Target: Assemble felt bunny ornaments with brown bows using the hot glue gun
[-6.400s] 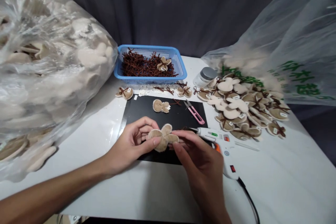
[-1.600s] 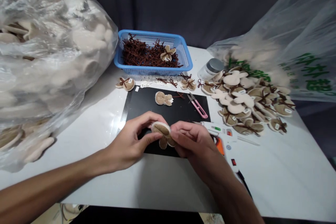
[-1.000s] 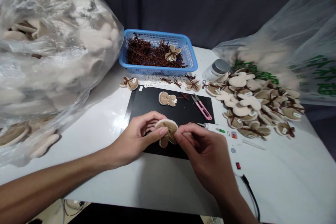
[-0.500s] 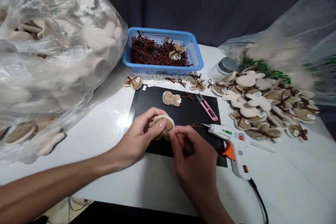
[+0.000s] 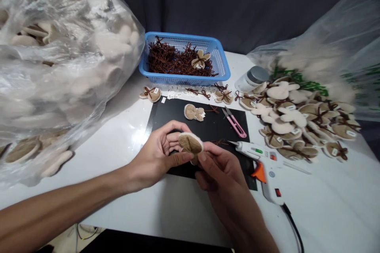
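Grip on plush piece point(image 5: 190, 143) — glue gun point(image 5: 261, 160) beside

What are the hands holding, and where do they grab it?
Both hands hold one small tan plush piece over the black mat. The left hand pinches its left and lower edge; the right hand grips its lower right edge.

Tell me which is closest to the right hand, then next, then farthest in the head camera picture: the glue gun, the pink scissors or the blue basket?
Counting from the right hand:
1. Glue gun, lying just to its right, half on the black mat.
2. Pink scissors, farther back on the mat.
3. Blue basket, at the table's far side, filled with brown strings.
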A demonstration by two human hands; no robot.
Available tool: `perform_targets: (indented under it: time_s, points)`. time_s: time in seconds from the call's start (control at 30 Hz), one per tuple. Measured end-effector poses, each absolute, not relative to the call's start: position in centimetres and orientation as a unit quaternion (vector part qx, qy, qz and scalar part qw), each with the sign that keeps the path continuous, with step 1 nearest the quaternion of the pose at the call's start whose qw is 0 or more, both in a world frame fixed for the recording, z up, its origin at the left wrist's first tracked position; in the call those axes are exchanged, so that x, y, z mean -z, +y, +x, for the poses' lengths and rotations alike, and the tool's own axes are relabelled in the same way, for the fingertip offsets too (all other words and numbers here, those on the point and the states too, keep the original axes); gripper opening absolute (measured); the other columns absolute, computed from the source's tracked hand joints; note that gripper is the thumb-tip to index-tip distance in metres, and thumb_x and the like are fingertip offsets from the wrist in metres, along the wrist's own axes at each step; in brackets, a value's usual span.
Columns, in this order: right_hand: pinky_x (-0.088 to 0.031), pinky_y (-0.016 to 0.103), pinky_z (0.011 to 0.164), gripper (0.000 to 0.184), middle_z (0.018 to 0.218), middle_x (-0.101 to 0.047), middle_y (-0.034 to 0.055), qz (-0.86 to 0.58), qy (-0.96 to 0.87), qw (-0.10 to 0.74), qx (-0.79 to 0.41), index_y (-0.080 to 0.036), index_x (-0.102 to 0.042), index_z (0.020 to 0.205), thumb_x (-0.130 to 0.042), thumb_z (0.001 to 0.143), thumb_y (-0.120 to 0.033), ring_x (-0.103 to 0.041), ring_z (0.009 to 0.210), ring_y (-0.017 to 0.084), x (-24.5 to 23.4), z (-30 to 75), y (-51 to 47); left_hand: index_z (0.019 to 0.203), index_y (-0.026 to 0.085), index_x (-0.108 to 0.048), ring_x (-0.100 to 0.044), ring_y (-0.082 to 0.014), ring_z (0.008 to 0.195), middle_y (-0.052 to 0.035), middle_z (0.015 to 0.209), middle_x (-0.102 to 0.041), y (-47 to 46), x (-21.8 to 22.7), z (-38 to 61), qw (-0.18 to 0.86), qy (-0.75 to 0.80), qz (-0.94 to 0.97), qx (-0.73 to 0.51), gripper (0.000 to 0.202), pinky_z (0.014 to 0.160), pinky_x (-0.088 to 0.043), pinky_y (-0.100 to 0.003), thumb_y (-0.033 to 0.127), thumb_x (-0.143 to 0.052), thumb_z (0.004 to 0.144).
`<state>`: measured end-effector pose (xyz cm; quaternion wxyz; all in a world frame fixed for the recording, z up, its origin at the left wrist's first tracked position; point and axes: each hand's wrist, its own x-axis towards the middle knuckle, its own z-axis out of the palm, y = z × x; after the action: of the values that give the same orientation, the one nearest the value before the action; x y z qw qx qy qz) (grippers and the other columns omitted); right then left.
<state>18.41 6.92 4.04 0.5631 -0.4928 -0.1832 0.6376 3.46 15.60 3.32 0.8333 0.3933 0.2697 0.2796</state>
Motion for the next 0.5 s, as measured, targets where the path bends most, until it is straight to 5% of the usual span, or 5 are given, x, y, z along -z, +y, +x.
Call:
perform_targets:
  time_s: [0.3, 0.5]
  points:
    - [-0.018, 0.018, 0.041, 0.04, 0.067, -0.038, -0.0072, -0.475, -0.117, 0.521, -0.699, -0.016, -0.073, 0.085, -0.094, 0.073, -0.048, -0.021, 0.057, 0.007, -5.1, 18.3, 7.2, 0.107, 0.019, -0.064, -0.061, -0.0115, 0.078, 0.0004, 0.09, -0.073, 15.5, -3.5, 3.2, 0.812, 0.273, 0.44, -0.27, 0.033, 0.07, -0.045, -0.024, 0.027, -0.088, 0.086]
    - [-0.018, 0.021, 0.043, 0.032, 0.056, -0.039, -0.0081, -0.622, -0.31, 0.511, -0.506, -0.018, -0.071, 0.082, -0.08, 0.089, -0.048, -0.027, 0.048, 0.006, -5.0, 19.6, 7.1, 0.124, 0.023, -0.066, -0.065, -0.0178, 0.103, -0.0052, 0.115, -0.073, 15.8, -3.2, 3.3, 0.732, 0.293, 0.553, -0.268, 0.03, 0.083, -0.045, -0.028, 0.032, -0.077, 0.097]
